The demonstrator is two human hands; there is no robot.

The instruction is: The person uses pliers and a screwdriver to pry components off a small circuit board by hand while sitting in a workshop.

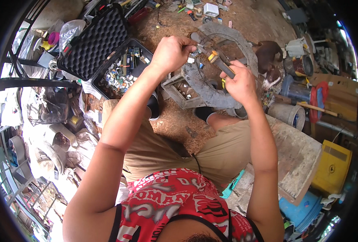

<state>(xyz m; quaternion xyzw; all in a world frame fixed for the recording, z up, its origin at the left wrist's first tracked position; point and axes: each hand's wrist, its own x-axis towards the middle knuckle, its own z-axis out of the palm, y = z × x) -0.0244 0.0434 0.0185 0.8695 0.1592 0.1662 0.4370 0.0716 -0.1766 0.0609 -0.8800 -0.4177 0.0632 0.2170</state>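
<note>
My left hand (174, 54) is raised at upper centre with thumb and fingers pinched together. Whatever small piece sits at its fingertips is too small to name. To its right, my right hand (239, 82) is wrapped round a hand tool with a yellow-and-grey handle (220, 64), which looks like a utility knife. The tool's thin metal end points up and left toward my left fingertips; whether they touch I cannot tell. Below both hands lies a worn grey ring (205, 86) on the ground, with a square grey frame (179, 94) against its left side.
Left of the ring, an open black case (100, 50) with foam in its lid holds many small electronic pieces (120, 76). A brown-and-white animal (270, 60) is right of the ring. Farther right stand a bucket (286, 115), a board (294, 155) and a yellow container (330, 167).
</note>
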